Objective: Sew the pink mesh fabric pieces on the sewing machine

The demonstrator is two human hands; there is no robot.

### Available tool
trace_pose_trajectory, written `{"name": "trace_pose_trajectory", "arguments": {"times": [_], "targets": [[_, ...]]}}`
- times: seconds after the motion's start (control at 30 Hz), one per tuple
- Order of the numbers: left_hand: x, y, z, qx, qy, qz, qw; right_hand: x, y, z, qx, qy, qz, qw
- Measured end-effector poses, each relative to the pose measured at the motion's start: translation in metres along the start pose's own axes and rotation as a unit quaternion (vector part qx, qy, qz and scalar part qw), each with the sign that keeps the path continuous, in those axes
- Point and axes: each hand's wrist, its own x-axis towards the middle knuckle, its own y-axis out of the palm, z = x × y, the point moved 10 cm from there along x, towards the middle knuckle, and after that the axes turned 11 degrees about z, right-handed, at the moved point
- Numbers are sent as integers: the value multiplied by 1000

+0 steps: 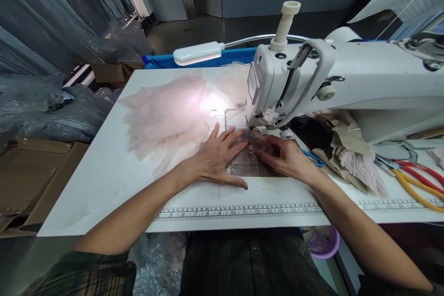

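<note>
I have both hands close in at the machine point(312, 78). My left hand point(217, 157) lies flat and wide, palm down, fingers spread on the cloth point(247, 164). I judge that this keeps the sheer piece smooth against the bed. My right hand point(282, 157) comes in from the other side with its fingers drawn narrow, tips on the cloth edge just beside the foot point(250, 130). I cannot tell whether it pinches the edge or only presses it. The cloth sits between the 2 hands, its far end reaching under the foot.

The lamp point(197, 52) hangs on its bent neck over the desk point(104, 180) and throws its bright spot just left of the foot, onto the near edge of the pink pile point(166, 115). That pile lies left of the machine, close to my left hand.

To the right, blue snips point(314, 158) lie just beside my right wrist, and scraps point(350, 152) are heaped under the machine arm. Scissors point(416, 180) with red and yellow handles lie farther right. A ruler point(239, 212) runs along the desk's near edge, between me and the hands. The machine head hides the needle from this view.
</note>
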Motion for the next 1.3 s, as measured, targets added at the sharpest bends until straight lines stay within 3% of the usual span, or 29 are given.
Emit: {"name": "trace_pose_trajectory", "arguments": {"times": [0.2, 0.33, 0.4, 0.47, 0.6, 0.7, 0.73, 0.77, 0.9, 1.03, 1.13, 1.3], "targets": [[-16, -51, 0, 101, -25, -211, 972, -7, -1, 15, -65, -35, -44, 996], [-30, -73, -25, 169, 15, -291, 942, -12, 7, 33, -74, -112, -71, 988], [-30, -72, -43, 178, 65, -275, 943, -13, 17, 43, -106, -153, -69, 980], [-25, -63, -52, 161, 97, -221, 957, -13, 31, 51, -155, -176, -45, 971], [-12, -30, -40, 85, 92, -96, 988, -13, 44, 59, -211, -181, 9, 961], [-12, -15, -30, 44, 98, -78, 991, -18, 38, 62, -144, -212, 103, 961], [-14, -13, -27, 35, 100, -85, 991, -19, 39, 60, -113, -214, 156, 958], [-15, -12, -25, 30, 99, -92, 990, -16, 32, 54, -98, -196, 168, 961], [-19, -12, -26, 36, 89, -101, 990, 3, -3, 29, -138, -140, 56, 979], [-20, -14, -31, 60, 80, -99, 990, 12, 13, 32, -251, -210, 33, 944], [-21, -19, -38, 81, 85, -110, 987, 12, 25, 32, -338, -220, 16, 915], [-21, -20, -48, 116, 114, -117, 980, 6, 28, 33, -365, -227, 0, 903]]}}
